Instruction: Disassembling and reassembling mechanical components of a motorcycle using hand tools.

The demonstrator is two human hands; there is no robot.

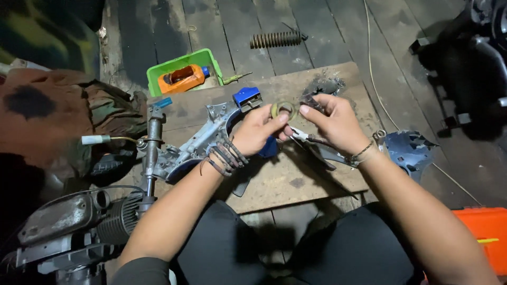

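- While both hands meet over the wooden board, the engine block sits at the far left beside the person's knee, its finned cylinder close to the left elbow; a careless swing of that arm could knock against it.
- Behind it, the green tray holds an orange bottle, well apart from the hands and out of their way.
- Lying across the board, the grey metal frame part with a blue piece rests just under the left wrist, so a dropped piece could fall into its gaps and be hard to find.
- The left hand pinches the small ring between thumb and fingertips, above the board; the grip looks light, and the ring could slip and roll off between the floor planks.
- The right hand closes its fingers on the ring's other edge while also gripping the pliers in the palm; the crowded grasp could let either one slide.
- Farther back, a coil spring lies on the floor.
- At right, a dark blue cover lies just beyond the right wrist, and an orange case sits by the knee.
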